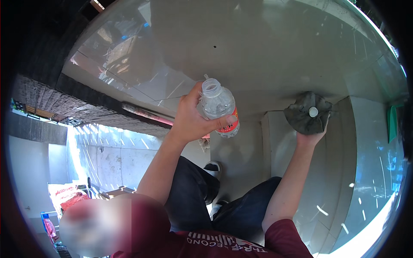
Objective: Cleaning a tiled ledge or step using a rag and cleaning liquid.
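My left hand [196, 119] is closed around a clear plastic bottle [219, 103] with a red label that bears writing. The bottle has no cap on its mouth, and its neck tilts up towards the camera. Off to the right, my right hand [311, 137] holds a dark grey cloth [298, 116] from below; most of the fingers are hidden under it. A small round white cap [313, 112] rests on the middle of the cloth.
A glossy tiled surface [274, 58] spreads out ahead, with a small dark speck on it. Tiled steps [338, 154] lie at the right, near a green plastic object [392, 124]. A dark textured ledge [96, 106] runs along the left.
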`<state>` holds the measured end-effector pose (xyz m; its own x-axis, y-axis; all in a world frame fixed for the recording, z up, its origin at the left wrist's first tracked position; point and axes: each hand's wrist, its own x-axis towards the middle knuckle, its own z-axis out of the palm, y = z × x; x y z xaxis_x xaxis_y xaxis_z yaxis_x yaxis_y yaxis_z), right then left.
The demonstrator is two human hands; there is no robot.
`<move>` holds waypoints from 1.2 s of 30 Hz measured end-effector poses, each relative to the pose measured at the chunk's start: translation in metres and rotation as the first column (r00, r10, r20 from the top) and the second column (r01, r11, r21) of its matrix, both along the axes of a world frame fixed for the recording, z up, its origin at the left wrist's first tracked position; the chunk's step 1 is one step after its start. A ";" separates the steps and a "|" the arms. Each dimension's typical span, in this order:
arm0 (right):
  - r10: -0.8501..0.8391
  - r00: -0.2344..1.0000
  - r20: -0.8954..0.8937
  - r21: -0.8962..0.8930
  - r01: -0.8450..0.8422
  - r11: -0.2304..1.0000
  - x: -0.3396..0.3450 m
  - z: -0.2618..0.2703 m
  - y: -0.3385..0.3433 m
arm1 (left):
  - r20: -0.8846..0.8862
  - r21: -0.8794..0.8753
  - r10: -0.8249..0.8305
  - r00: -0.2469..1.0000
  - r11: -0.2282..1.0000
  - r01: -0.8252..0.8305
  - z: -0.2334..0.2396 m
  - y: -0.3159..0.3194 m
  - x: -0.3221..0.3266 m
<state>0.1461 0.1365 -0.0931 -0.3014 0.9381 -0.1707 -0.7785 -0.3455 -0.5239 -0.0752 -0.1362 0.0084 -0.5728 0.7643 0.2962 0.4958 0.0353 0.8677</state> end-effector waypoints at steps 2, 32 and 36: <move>0.009 1.000 -0.013 -0.010 -0.009 1.000 -0.004 -0.003 0.000 | 0.052 0.074 0.061 0.997 0.995 -0.065 0.010 -0.003 -0.001; 0.030 0.999 -0.023 -0.135 -0.033 0.990 -0.014 0.013 -0.010 | 0.144 -0.080 -0.009 0.990 0.997 0.021 0.079 0.010 -0.013; 0.028 0.999 -0.015 -0.112 -0.030 0.993 -0.010 0.009 -0.009 | 0.054 -0.087 0.037 0.998 0.996 -0.032 0.059 0.009 -0.011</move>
